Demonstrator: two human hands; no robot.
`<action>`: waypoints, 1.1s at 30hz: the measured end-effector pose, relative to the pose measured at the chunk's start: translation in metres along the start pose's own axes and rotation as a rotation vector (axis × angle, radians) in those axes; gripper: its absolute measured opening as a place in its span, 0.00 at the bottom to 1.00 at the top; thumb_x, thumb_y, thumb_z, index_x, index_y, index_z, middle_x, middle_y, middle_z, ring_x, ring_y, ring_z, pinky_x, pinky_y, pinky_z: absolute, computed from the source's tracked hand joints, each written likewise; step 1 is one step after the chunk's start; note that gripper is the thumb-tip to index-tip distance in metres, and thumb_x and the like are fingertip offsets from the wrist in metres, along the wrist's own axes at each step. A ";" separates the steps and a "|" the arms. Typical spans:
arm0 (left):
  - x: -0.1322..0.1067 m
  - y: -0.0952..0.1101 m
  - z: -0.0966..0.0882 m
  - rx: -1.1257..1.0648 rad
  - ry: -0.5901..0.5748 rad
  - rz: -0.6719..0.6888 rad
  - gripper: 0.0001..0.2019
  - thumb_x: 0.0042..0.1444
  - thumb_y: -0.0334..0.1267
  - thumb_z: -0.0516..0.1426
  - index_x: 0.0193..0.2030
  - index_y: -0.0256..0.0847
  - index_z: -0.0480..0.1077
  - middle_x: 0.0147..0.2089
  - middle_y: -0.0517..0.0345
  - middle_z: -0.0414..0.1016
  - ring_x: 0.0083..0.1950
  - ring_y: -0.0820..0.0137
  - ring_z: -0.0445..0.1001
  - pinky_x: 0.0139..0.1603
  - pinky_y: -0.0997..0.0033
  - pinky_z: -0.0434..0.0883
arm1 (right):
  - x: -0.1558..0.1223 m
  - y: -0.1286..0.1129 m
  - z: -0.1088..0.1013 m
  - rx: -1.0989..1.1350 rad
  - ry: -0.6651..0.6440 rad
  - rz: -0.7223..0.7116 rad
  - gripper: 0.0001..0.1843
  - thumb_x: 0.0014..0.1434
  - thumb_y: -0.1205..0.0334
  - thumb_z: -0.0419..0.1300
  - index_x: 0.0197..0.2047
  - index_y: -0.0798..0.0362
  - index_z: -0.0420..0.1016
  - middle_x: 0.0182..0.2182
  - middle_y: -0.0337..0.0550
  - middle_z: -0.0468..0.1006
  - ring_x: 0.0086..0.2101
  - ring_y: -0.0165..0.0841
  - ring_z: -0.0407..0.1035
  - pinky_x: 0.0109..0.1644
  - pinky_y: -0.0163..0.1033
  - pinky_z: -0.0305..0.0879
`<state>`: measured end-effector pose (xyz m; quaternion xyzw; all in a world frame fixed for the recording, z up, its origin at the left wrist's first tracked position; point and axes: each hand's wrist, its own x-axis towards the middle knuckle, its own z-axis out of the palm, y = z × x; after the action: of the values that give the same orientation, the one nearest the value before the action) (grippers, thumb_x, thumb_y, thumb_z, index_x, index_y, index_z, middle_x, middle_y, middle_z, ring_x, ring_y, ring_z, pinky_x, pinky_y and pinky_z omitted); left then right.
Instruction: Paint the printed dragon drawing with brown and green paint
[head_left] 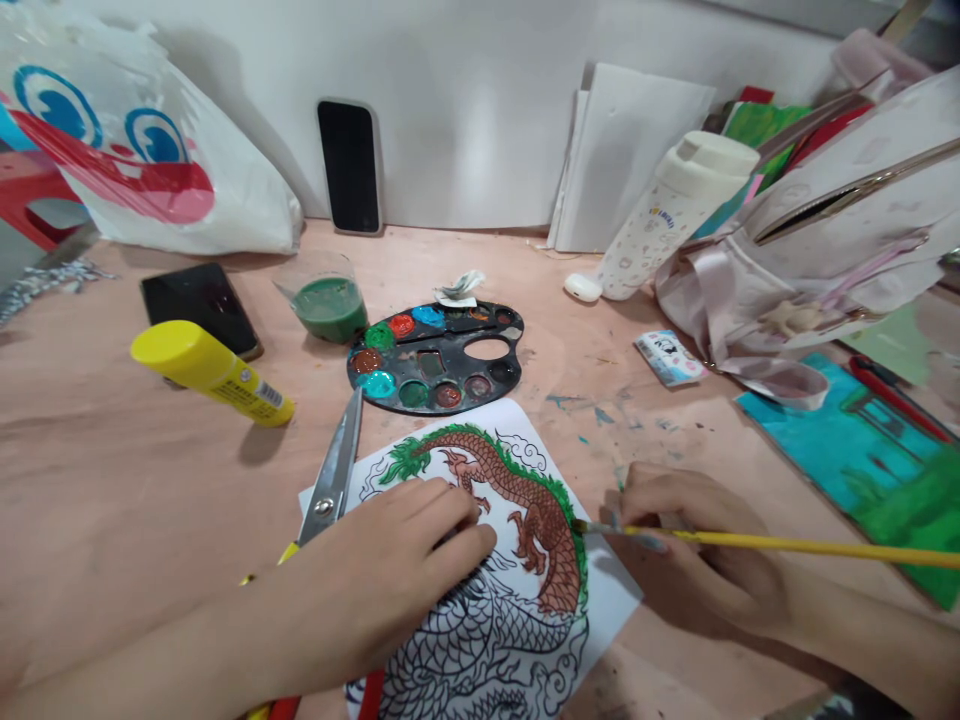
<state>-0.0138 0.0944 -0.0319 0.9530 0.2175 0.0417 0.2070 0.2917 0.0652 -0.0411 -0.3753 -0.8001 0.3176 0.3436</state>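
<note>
Right grip (697, 540) clamped on yellow-handled paintbrush (787, 546), tip at edge of brown-painted dragon (544, 510) on white paper sheet (604, 600).
Left grip (397, 565) open, flat on sheet; steel scissors (334, 475) along sheet's left edge, on pale wooden tabletop (135, 500).

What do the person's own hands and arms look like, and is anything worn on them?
The left hand and right hand are bare, with no glove, ring or watch visible. The left forearm and right forearm are bare too, and no sleeve is in view.
</note>
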 end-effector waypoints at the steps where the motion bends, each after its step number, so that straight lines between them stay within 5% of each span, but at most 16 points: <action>1: 0.000 0.000 0.000 0.002 0.005 0.005 0.22 0.56 0.21 0.44 0.56 0.41 0.61 0.54 0.50 0.68 0.50 0.60 0.67 0.50 0.59 0.70 | -0.001 0.001 0.001 0.010 0.027 0.014 0.09 0.71 0.58 0.51 0.41 0.50 0.70 0.25 0.38 0.71 0.24 0.30 0.65 0.28 0.35 0.57; 5: 0.001 -0.001 0.002 0.010 0.030 0.016 0.23 0.53 0.20 0.47 0.55 0.40 0.62 0.53 0.49 0.68 0.48 0.60 0.67 0.48 0.59 0.71 | -0.002 0.001 0.005 -0.007 0.106 0.035 0.03 0.66 0.66 0.57 0.41 0.48 0.70 0.26 0.37 0.72 0.25 0.30 0.66 0.28 0.35 0.60; 10: 0.001 -0.001 0.003 0.029 0.077 0.036 0.22 0.54 0.20 0.47 0.54 0.39 0.63 0.51 0.50 0.69 0.47 0.60 0.68 0.47 0.59 0.71 | 0.007 -0.001 0.003 -0.059 0.021 -0.016 0.05 0.65 0.69 0.56 0.40 0.49 0.71 0.29 0.42 0.76 0.29 0.32 0.71 0.31 0.36 0.65; 25: 0.000 -0.001 0.002 0.040 0.087 0.043 0.23 0.52 0.20 0.47 0.54 0.39 0.63 0.51 0.51 0.70 0.46 0.60 0.68 0.46 0.60 0.71 | 0.010 -0.002 -0.006 -0.044 -0.061 -0.039 0.12 0.71 0.61 0.48 0.43 0.51 0.73 0.33 0.45 0.78 0.34 0.34 0.74 0.37 0.37 0.70; 33: -0.002 0.000 0.006 0.045 0.073 0.029 0.21 0.58 0.22 0.46 0.55 0.40 0.63 0.52 0.51 0.69 0.48 0.61 0.68 0.47 0.61 0.71 | 0.005 0.002 -0.002 -0.096 0.024 -0.052 0.12 0.71 0.62 0.49 0.44 0.49 0.73 0.31 0.44 0.76 0.32 0.34 0.72 0.35 0.37 0.68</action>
<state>-0.0149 0.0917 -0.0374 0.9583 0.2118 0.0746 0.1767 0.2916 0.0713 -0.0401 -0.3742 -0.8198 0.2653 0.3429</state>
